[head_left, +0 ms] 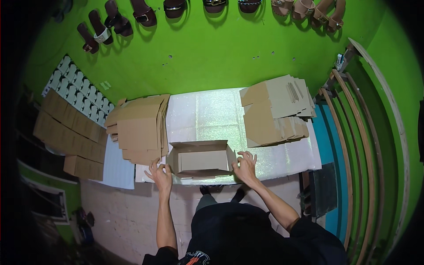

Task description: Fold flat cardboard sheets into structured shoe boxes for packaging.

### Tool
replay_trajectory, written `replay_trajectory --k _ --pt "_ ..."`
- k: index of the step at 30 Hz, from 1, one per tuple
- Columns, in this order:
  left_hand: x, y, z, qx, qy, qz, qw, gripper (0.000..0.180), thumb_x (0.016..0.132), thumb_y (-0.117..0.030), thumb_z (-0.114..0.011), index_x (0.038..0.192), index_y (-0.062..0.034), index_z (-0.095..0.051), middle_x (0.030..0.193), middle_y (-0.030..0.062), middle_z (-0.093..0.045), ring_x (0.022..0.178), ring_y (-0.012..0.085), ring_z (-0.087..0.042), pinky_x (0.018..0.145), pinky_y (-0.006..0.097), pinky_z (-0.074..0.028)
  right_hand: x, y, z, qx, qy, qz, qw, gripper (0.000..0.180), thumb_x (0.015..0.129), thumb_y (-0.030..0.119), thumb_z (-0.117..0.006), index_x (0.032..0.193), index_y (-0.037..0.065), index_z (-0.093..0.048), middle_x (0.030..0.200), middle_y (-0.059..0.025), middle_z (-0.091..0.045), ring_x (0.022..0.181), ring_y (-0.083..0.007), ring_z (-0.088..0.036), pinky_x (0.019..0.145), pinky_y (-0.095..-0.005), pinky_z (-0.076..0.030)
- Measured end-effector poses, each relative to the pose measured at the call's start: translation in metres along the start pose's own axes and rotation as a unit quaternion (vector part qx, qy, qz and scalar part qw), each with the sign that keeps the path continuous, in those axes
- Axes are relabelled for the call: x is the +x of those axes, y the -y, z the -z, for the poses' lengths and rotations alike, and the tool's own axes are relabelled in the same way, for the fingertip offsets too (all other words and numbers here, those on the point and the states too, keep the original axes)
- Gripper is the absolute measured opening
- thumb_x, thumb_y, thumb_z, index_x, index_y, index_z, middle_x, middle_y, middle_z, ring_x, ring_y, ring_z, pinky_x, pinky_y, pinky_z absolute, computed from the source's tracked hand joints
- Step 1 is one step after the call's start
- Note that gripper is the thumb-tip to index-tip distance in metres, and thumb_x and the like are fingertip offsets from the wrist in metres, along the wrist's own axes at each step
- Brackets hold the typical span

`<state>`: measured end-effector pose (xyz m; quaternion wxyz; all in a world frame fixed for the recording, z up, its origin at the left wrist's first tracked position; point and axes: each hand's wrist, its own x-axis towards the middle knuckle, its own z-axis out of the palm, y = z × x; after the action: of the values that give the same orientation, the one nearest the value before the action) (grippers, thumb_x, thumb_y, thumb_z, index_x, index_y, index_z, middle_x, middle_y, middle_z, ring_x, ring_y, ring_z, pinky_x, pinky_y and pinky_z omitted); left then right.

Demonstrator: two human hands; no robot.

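In front of me a brown cardboard box [203,164] stands with its top open and its paler inside showing. Its back wall rises upright, and the side walls lean slightly. At the box's left end is my left hand [160,176], fingers spread apart and the thumb close against the side wall. My right hand [245,167] is at the other end, its thumb side touching the right wall and its other fingers bent and apart. Whether either hand pinches a flap is hard to see at this size.
Flat cardboard blanks lie in a left stack [141,128] and a right stack [276,110] on the shiny-covered table [205,110]. Closed brown boxes [73,128] are piled at far left beside white-and-black packs [81,84]. Sandals [215,5] hang on the green wall; a wooden rack [353,132] stands right.
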<state>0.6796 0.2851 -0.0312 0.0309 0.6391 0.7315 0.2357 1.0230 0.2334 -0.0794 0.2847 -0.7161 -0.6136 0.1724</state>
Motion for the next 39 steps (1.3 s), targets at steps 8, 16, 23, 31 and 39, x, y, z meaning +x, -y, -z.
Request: replay_trajectory --k 8,16,23,31,39 --pt "0.019 0.022 -0.026 -0.053 0.078 -0.011 0.995 0.017 0.088 -0.019 -0.069 0.086 -0.0034 -0.076 0.136 0.0049 -0.057 0.136 0.0296 -0.043 0.115 0.071 -0.009 0.013 -0.007 0.002 -0.051 -0.017 -0.061 0.997 0.027 0.086 0.024 -0.069 0.087 -0.003 -0.073 0.13 -0.0151 -0.06 0.132 -0.0369 -0.045 0.111 -0.0714 -0.022" --pt "0.03 0.062 -0.044 -0.092 0.119 -0.007 0.989 0.017 0.09 -0.02 -0.07 0.087 -0.003 -0.074 0.132 0.0058 -0.06 0.135 0.0307 -0.043 0.115 0.071 -0.01 0.002 -0.012 -0.015 -0.059 -0.055 -0.132 0.988 0.029 0.087 0.026 -0.07 0.084 -0.002 -0.071 0.128 -0.014 -0.062 0.127 -0.0361 -0.049 0.109 -0.0648 -0.027" --pt "0.03 0.076 -0.039 -0.067 0.082 -0.102 0.989 0.031 0.088 -0.018 -0.071 0.113 -0.0007 -0.065 0.142 0.0186 -0.048 0.139 0.0386 -0.037 0.113 0.073 -0.009 -0.008 0.002 -0.014 -0.143 -0.133 -0.146 0.97 0.047 0.085 0.025 -0.073 0.121 -0.002 -0.06 0.138 -0.0193 -0.051 0.135 -0.0413 -0.039 0.111 -0.0718 -0.022" --pt "0.043 0.088 -0.045 -0.004 0.138 -0.199 0.97 0.035 0.088 -0.02 -0.069 0.116 -0.0013 -0.061 0.147 0.0261 -0.041 0.143 0.047 -0.027 0.114 0.071 -0.01 -0.005 0.014 -0.024 -0.308 -0.106 -0.064 0.943 0.025 0.09 0.028 -0.069 0.095 0.003 -0.069 0.139 -0.0233 -0.048 0.14 -0.0477 -0.032 0.112 -0.0747 -0.014" --pt "0.061 0.077 -0.065 -0.028 0.264 -0.11 0.958 0.049 0.089 -0.044 -0.067 0.087 0.0039 -0.075 0.151 0.0256 -0.041 0.145 0.0476 -0.023 0.112 0.075 -0.005 0.01 0.018 -0.034 -0.286 0.01 -0.142 0.948 0.052 0.085 0.048 -0.07 0.09 -0.003 -0.076 0.142 -0.0245 -0.047 0.141 -0.0493 -0.028 0.111 -0.0765 -0.012"
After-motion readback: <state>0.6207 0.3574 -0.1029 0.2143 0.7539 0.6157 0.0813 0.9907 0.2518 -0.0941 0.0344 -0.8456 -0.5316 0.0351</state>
